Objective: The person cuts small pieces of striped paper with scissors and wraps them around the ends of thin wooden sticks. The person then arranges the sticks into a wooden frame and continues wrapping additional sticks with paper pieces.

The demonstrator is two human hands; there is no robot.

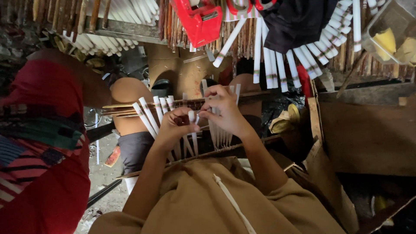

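The fingers [190,118] of the left hand [175,125] are clenched around the top of one white stick [191,116], pinching its rounded end just above a dark wrapped band, while the fingers of the right hand [223,108] curl over the tops of the neighbouring white sticks [219,132] and press them against the thin wooden slat [130,106] that runs across in front of the person's knees. The held stick stands nearly upright, in the middle of the row, touching the sticks on either side of it. To the left of the hands several white sticks [149,115] already sit along the slat, leaning and fanned out, and to the right a tighter bunch hangs below the right hand, so the row looks, as a judgement, partly filled, with the stick in hand being seated at about its middle; how many remain to be added cannot be told. Above, many more white sticks [277,65] with dark bands hang in fanned rows from a rack, beside a red plastic tool [197,19] and a dark cloth [297,21]. A clear container [390,30] with yellow pieces stands at upper right, and another person in red clothing [43,143] sits close at the left.
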